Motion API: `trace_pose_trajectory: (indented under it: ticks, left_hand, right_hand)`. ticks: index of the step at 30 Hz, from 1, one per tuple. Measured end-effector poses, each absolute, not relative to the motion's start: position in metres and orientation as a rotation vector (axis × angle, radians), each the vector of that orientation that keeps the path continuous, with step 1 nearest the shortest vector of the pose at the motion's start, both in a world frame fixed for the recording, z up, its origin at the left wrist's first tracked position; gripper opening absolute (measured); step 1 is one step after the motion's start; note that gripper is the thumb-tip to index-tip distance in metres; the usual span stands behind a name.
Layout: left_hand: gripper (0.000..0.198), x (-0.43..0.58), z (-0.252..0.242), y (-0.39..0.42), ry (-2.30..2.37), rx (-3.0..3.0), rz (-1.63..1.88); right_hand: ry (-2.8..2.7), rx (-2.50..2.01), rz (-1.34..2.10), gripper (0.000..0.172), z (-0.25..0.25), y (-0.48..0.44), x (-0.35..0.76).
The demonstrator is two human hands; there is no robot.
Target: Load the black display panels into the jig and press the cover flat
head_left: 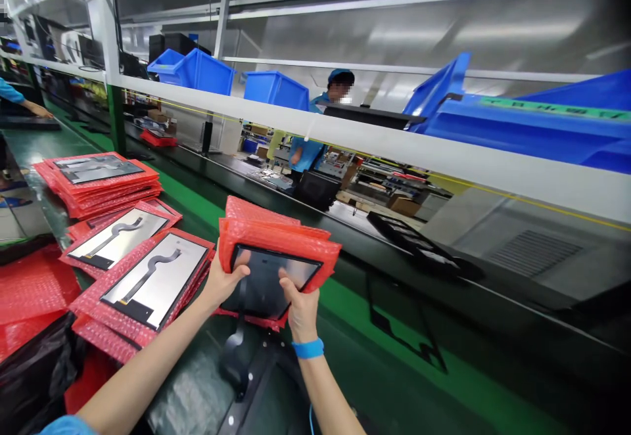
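Both my hands hold up a bundle of red bubble-wrap sleeves (276, 234) with a dark screen panel (269, 280) on its front. My left hand (223, 282) grips the bundle's left edge, thumb on the panel. My right hand (300, 309), with a blue band on its wrist, pinches the panel's lower edge, thumb on the glass. The bundle is tilted, just above a dark frame (246, 382) lying on the green belt (444, 382).
Stacks of panels on red bubble wrap (148, 284) (98, 179) lie to my left. Black film (34, 376) sits at the lower left. A white rail (394, 149) and blue bins (276, 89) stand beyond. A co-worker in blue (315, 146) works across the line; another person's arm (24, 101) shows far left.
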State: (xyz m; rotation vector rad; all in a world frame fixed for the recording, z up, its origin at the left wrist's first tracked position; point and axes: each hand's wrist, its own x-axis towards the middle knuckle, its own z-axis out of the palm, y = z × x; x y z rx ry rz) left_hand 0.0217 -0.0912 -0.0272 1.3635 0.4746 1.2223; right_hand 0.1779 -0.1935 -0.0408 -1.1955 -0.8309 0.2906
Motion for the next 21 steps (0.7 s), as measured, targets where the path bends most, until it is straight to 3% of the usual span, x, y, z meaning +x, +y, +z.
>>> trace_pose_trajectory:
  ticks: [4, 10, 16, 21]
  left_hand:
    - [0.077, 0.025, -0.005, -0.079, 0.365, 1.44, 1.239]
    - [0.091, -0.006, 0.05, -0.054, 0.169, 1.604, 1.27]
    - [0.053, -0.021, 0.12, -0.048, 0.179, 2.603, 0.893]
    - [0.051, 0.014, 0.163, -0.051, 0.109, 2.893, 0.495]
  right_hand:
    - [-0.814, -1.19, 0.25, 0.044, -0.033, -0.201, 0.182]
    - [-0.92, -1.203, 0.362, 0.044, -0.015, -0.202, 0.183]
    - [-0.976, -1.234, 0.419, 0.035, -0.008, -0.197, 0.184]
    - [-0.986, -1.251, 0.431, 0.032, -0.003, -0.195, 0.184]
